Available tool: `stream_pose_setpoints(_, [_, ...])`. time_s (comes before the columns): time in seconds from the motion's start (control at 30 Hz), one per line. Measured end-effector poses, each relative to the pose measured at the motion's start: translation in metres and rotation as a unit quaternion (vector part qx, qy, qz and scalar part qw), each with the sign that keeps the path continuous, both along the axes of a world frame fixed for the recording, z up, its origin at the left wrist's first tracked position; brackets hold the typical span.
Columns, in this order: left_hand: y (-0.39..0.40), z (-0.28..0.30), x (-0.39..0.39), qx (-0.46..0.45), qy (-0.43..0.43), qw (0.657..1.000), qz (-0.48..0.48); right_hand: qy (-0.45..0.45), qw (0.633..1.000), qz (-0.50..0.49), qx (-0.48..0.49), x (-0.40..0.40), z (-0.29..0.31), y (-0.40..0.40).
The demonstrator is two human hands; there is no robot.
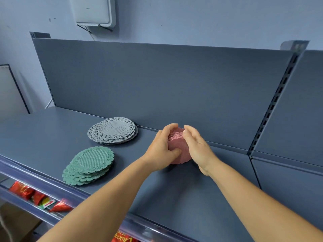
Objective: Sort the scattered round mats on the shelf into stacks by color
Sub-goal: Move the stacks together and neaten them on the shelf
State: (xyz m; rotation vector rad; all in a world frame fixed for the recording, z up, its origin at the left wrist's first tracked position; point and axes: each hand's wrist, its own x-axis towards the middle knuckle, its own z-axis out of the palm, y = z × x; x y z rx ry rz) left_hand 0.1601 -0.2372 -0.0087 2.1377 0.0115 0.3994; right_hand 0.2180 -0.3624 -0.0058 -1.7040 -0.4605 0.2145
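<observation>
A stack of pink round mats (178,148) stands on the blue-grey shelf (52,137), held between both hands. My left hand (161,151) grips its left side, fingers curled over the far edge and thumb on top. My right hand (198,151) presses flat against its right side with straight fingers. A stack of grey lace-edged mats (113,131) lies near the back panel to the left. A loosely fanned stack of green mats (89,165) lies near the shelf's front edge.
The shelf's back panel (157,81) rises right behind the pink stack. A slotted upright (274,102) stands at the right. Red snack packets (26,191) lie on the lower shelf at the front left. A white box (94,11) hangs on the wall.
</observation>
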Motion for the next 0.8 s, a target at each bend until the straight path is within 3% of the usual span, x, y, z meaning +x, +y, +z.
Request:
stream_pose_setpoints(0.1, [0.002, -0.001, 0.0, -0.045, 0.02, 0.998, 0.027, -0.001, 0.999, -0.042, -0.017, 0.001, -0.004, 0.002])
stream_pose_setpoints(0.2, [0.004, -0.004, 0.001, 0.002, 0.032, 0.999, 0.035, -0.011, 0.998, -0.049, -0.04, 0.001, -0.006, 0.004])
stream_pose_setpoints(0.37, [0.006, -0.005, 0.0, 0.029, 0.059, 0.998, -0.002, 0.024, 0.998, 0.042, -0.05, -0.001, 0.001, -0.006])
stream_pose_setpoints(0.5, [0.005, -0.003, 0.001, 0.054, 0.06, 0.997, -0.012, -0.039, 0.983, 0.016, -0.177, 0.001, -0.001, -0.012])
stream_pose_setpoints(0.8, [-0.027, 0.008, 0.012, -0.048, 0.069, 0.996, -0.018, 0.025, 0.99, -0.139, -0.026, -0.007, 0.003, -0.053])
